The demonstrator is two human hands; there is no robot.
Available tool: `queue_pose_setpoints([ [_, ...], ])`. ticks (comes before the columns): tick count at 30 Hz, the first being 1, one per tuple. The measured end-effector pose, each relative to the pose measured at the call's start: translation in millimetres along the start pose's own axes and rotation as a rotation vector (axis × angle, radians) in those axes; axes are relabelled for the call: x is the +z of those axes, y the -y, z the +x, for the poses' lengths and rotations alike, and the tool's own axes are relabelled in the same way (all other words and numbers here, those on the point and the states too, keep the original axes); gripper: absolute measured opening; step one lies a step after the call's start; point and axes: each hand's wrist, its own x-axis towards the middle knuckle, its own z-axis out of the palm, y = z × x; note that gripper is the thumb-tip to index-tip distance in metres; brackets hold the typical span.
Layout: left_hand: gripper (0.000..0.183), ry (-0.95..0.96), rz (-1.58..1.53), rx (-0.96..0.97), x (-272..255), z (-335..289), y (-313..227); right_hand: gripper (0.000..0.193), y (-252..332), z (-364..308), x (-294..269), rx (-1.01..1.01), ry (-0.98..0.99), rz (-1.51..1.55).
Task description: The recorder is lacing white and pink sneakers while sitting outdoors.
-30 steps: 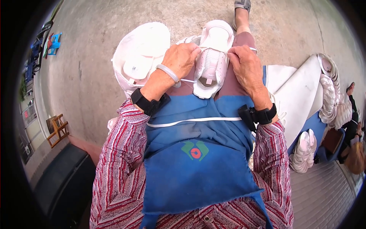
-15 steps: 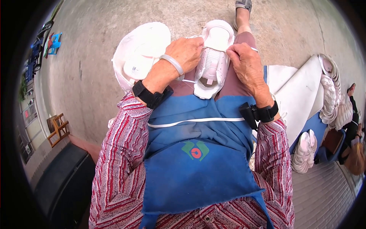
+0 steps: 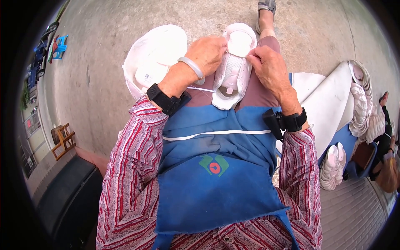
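Note:
A white and pale pink shoe upper rests on my thighs, its rounded toe end away from me. My left hand is closed in a pinch at its left edge, just below the toe part. On the opposite edge my right hand pinches with thumb and forefinger. Both seem to grip a thin white shoelace, mostly covered by my fingers. A loose white lace end shows below my left wrist. Beside my left hand lies a large rounded white bundle that looks like shoe parts.
A white sheet spreads over something blue at my right. Stacks of white shoe uppers and another small bunch stand there. Another person sits far right. A wooden stool and a blue stool stand at left.
My left hand has shifted slightly up and right over the upper's edge. The white lace across the upper between my hands no longer shows clearly. My right hand has hardly moved.

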Motion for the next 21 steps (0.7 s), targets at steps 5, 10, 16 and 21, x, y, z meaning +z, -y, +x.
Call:
queue_pose_setpoints([
  [5, 0.019, 0.108, -0.309, -0.361, -10.5, 2.5, -14.6, 0.019, -11.1, -3.0, 2.9, 0.137, 0.017, 0.174],
  [10, 0.023, 0.150, -0.544, -0.651, -8.8, 0.7, -12.8, 0.020, -6.8, -6.0, 6.1, 0.123, -0.056, 0.137],
  [16, 0.021, 0.103, -0.493, -0.576, -2.0, -0.4, -19.6, 0.019, 0.4, -7.6, 13.1, 0.049, -0.178, 0.063],
  [21, 0.017, -0.038, -0.506, -0.554, 7.0, -7.2, -10.1, 0.022, -4.4, -15.7, 19.5, 0.018, -0.274, 0.021],
])
